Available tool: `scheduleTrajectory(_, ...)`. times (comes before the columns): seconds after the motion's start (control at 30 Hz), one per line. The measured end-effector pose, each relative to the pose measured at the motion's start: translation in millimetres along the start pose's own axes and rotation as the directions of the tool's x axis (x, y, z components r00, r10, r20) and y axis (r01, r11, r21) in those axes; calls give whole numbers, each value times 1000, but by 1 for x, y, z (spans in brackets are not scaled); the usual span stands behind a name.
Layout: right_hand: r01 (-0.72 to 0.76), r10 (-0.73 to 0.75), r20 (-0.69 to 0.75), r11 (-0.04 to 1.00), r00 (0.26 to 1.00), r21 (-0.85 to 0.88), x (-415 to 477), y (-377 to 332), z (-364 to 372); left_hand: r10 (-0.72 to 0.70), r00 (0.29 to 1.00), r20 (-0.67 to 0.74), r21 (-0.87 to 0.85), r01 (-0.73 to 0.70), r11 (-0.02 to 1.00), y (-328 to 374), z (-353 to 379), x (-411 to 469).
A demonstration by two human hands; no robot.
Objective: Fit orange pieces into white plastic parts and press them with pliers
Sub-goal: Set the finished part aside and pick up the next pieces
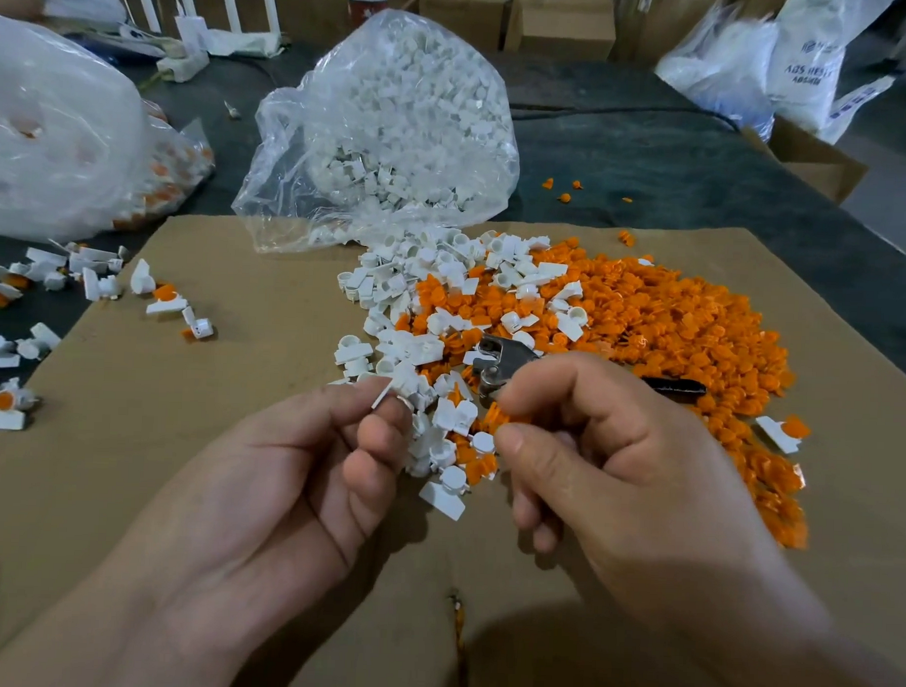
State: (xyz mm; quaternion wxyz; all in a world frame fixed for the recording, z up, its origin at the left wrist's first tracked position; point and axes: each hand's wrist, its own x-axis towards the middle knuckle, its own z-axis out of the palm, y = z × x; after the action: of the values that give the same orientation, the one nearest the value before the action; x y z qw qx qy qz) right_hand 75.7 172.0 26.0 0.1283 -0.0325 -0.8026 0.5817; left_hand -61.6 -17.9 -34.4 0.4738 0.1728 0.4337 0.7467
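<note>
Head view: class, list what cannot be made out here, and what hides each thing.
All in the head view:
Pliers: handles mostly behind the right hand.
White part: mostly wrapped by the left hand.
Big bag: glare hides most contents; the frame edge cuts it.
Far bag: print too small, blurred.

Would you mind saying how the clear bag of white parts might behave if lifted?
The clear bag looks thin and crumpled, so probably floppy. Its mouth lies open beside spilled white parts, so more would likely tumble out.
</note>
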Motion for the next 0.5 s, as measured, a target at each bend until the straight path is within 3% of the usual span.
scheduleTrajectory(0.13,-1,1,-5,1000,1000,13,0,2,1,160,968,-192,158,-131,979,3,29,-3)
scheduleTrajectory(0.23,16,-16,-26,1000,1000,16,1,4,0,271,875,-402,194,-208,959,5,57,-6)
scheduleTrajectory(0.43,-21,12,25,910,1000,414,7,4,-4,467,778,-420,473,-252,844,0,82,-7)
scheduleTrajectory(0.5,-28,12,39,894,999,447,8,5,-5,506,768,-393,516,-271,812,0,82,-8)
